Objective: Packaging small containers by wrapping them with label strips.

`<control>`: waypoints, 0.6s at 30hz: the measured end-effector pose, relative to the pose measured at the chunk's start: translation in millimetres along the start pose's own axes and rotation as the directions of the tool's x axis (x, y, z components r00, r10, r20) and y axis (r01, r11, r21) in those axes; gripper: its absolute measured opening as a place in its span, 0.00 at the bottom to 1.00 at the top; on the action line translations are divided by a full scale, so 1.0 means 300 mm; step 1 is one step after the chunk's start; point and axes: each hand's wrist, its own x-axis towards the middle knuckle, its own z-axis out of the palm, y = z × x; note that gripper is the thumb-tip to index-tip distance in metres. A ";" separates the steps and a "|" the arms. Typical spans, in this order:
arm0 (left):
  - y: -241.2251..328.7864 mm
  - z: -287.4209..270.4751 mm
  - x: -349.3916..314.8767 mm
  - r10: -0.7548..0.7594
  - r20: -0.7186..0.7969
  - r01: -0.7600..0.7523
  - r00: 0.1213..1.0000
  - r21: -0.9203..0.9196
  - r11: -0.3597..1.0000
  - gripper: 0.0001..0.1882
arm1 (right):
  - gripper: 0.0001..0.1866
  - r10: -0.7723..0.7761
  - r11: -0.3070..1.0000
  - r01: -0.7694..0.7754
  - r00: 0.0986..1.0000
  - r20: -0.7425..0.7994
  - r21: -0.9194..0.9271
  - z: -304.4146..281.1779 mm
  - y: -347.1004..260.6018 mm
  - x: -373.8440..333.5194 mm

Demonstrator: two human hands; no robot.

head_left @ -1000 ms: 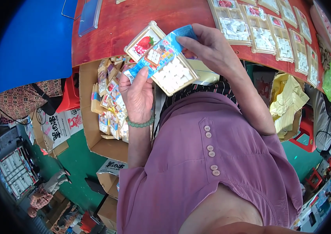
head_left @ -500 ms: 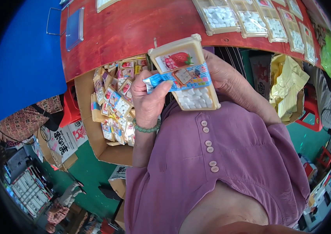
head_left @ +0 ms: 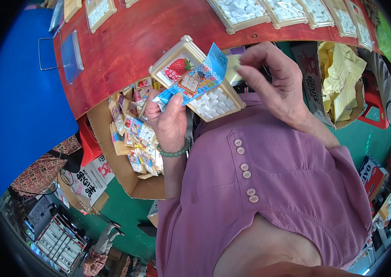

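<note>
My left hand is closed on the lower left side of a cream plastic tray pack, its thumb on the front. The pack is tilted; one section has a strawberry picture, another holds white pillow-shaped pieces. Across its middle lies a blue printed label, with its upper right end sticking up off the pack. Close to that raised end, the thumb and forefinger of my right hand pinch a pale yellow slip, partly behind the label. A green bead bracelet is on my left wrist.
A cardboard box of similar labelled packs stands below the red table at left. Crumpled yellow paper fills another box at right. Several filled trays line the table's far side. A blue surface adjoins at left.
My right hand has come out from behind the pack to its right side, with a pale yellow slip now showing. The pack has tilted, and the label's right end now stands up.
</note>
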 end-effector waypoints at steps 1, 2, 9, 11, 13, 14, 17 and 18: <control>-0.001 0.000 -0.001 0.018 0.022 -0.019 1.000 0.040 0.999 0.07 | 0.11 -0.218 0.966 0.215 0.976 -0.005 -0.141 0.015 -0.014 0.021; -0.003 0.000 0.000 0.016 0.023 -0.017 1.000 0.040 0.999 0.07 | 0.12 -0.425 0.867 0.414 0.905 0.021 -0.278 0.031 -0.022 0.039; -0.004 0.031 -0.024 0.015 -0.014 -0.011 1.000 0.242 0.970 0.13 | 0.15 0.033 0.995 -0.052 0.979 0.200 0.089 0.094 -0.015 0.019; -0.010 0.030 -0.026 -0.003 0.017 -0.001 1.000 0.229 0.973 0.14 | 0.15 0.173 0.954 -0.232 0.943 0.283 0.190 0.090 -0.008 0.020; -0.008 0.036 -0.020 -0.021 0.042 0.012 0.999 0.222 0.975 0.15 | 0.14 0.245 0.883 -0.352 0.909 0.336 0.309 0.079 0.010 0.027; -0.005 0.033 -0.015 -0.038 0.074 0.020 0.997 0.221 0.975 0.15 | 0.14 0.301 0.783 -0.460 0.870 0.391 0.418 0.074 0.017 0.035; -0.012 0.003 0.002 -0.080 0.149 0.069 0.986 0.079 0.995 0.09 | 0.15 0.268 0.794 -0.448 0.865 0.424 0.410 0.055 0.034 0.049; -0.017 -0.011 0.011 -0.121 0.173 0.122 0.977 0.007 0.993 0.12 | 0.16 0.235 0.791 -0.432 0.869 0.436 0.434 0.055 0.037 0.056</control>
